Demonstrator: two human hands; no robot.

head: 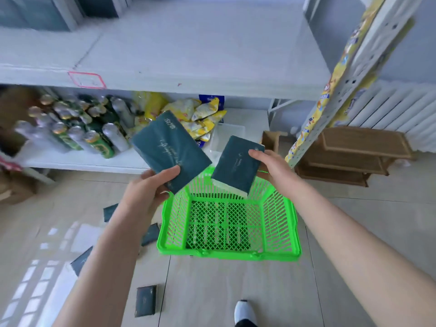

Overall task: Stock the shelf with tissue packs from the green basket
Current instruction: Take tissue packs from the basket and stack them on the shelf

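Observation:
My left hand [151, 187] grips a dark green tissue pack [168, 149] by its near corner, raised above the floor in front of the shelf. My right hand [271, 166] holds a second dark green tissue pack [236, 167] over the far rim of the green basket [228, 252]. The basket stands on the floor below my hands and looks empty. The white upper shelf board [200, 55] ahead is bare where it shows.
Several dark tissue packs lie on the floor left of the basket, one of them [145, 300] near my feet. The lower shelf holds green cans [77, 123], yellow snack bags [198, 114] and a clear tray [226, 138]. A shelf upright [330, 102] and wicker racks [349, 152] stand at right.

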